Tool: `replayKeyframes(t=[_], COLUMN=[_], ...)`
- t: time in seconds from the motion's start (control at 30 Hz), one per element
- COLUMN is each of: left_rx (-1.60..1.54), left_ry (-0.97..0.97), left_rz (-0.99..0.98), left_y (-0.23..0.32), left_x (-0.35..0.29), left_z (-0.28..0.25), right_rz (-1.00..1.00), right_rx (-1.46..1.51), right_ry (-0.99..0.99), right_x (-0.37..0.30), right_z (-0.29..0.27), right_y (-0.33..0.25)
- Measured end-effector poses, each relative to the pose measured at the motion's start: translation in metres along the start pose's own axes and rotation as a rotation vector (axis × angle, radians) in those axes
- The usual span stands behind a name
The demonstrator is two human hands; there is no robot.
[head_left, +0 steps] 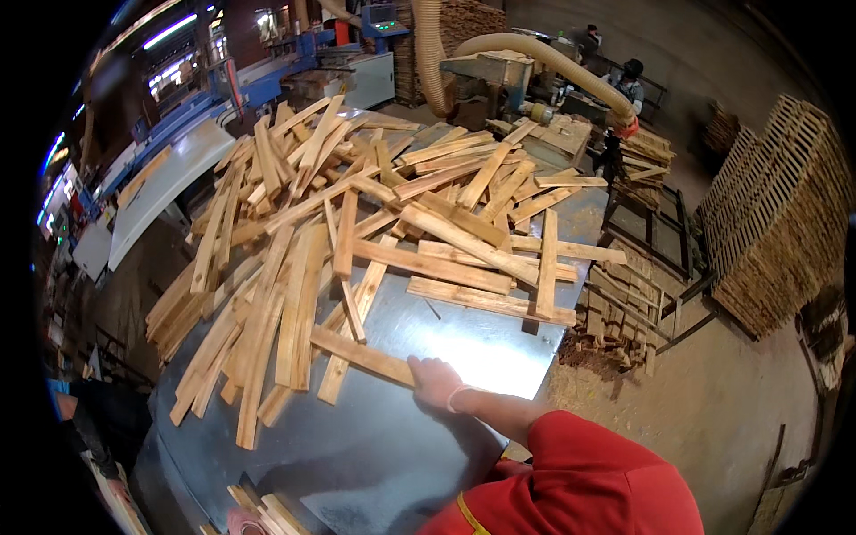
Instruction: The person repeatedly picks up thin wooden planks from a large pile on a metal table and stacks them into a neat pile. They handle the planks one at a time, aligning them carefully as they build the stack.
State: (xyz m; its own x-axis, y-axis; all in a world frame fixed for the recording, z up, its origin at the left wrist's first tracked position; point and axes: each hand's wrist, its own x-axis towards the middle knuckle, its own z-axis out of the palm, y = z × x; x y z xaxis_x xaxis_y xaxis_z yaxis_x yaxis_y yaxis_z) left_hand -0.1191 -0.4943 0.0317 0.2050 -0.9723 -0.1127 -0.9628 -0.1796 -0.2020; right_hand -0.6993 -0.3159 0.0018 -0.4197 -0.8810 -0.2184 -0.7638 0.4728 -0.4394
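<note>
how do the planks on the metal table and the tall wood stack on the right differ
The planks lie jumbled at many angles; the wood stack is built in regular layers. The planks sprawl across the metal table; the stack rises as a tall block. Both are wood.

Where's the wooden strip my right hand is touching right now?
In the head view, the wooden strip is left of and below centre, its right end at your right hand, its left end at the near edge of the heap of strips.
</note>
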Motion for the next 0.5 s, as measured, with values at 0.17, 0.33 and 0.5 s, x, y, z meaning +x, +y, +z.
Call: replayKeyframes(t=[0.17, 0.33, 0.5], left_rx=[-0.083, -0.262, -0.738], left_ry=[0.015, 0.065, 0.114], left_rz=[-0.034, -0.001, -0.067], left_y=[0.022, 0.041, -0.006], left_x=[-0.015, -0.023, -0.027], left_z=[-0.017, -0.029, -0.055], right_rz=[0.127, 0.056, 0.136], right_rx=[0.703, 0.895, 0.789], right_ry=[-0.170, -0.165, -0.358], right_x=[-0.046, -0.091, -0.142], right_z=[-0.023, 0.033, 0.056], right_y=[-0.049, -0.070, -0.126])
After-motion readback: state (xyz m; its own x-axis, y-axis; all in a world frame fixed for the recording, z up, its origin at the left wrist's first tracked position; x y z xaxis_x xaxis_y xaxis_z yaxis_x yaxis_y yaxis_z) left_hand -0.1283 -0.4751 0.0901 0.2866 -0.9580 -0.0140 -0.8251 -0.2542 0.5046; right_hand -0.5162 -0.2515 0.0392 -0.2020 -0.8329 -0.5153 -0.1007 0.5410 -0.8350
